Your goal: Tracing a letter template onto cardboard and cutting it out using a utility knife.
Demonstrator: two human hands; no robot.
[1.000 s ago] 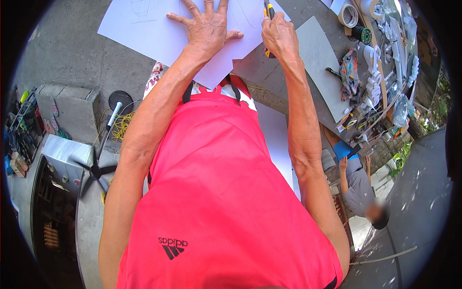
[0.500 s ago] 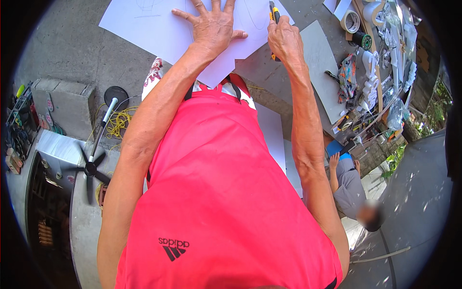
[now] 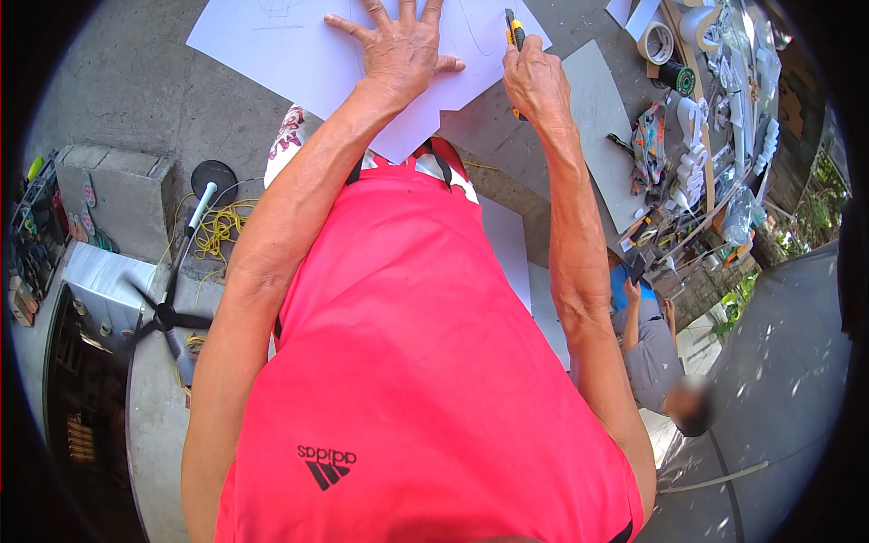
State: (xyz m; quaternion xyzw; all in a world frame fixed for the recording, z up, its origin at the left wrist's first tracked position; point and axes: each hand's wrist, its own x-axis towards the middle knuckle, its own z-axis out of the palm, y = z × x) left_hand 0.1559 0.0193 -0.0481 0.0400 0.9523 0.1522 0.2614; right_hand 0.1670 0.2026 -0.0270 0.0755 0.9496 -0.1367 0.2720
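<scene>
A large white sheet (image 3: 272, 45) with thin drawn lines lies at the top of the head view, its pointed near corner hanging toward my lap. My left hand (image 3: 398, 52) rests flat on it, fingers spread. At the sheet's right edge, my right hand (image 3: 536, 80) is closed around a yellow and black utility knife (image 3: 516, 32). The knife's front end points away from me over the sheet, beside a curved drawn line. Whether its blade touches the sheet I cannot tell.
To the right lies a grey board (image 3: 602, 127). Beyond it are tape rolls (image 3: 656, 42), a cloth (image 3: 649, 149) and cluttered tools and scraps. A person (image 3: 650, 353) in grey sits at the right. On the left stand a fan (image 3: 166, 317), concrete block (image 3: 113, 195) and yellow cord (image 3: 217, 231).
The knife and my right hand have shifted very slightly nearer to me. My left hand stays in place on the sheet. The fan's blades have turned.
</scene>
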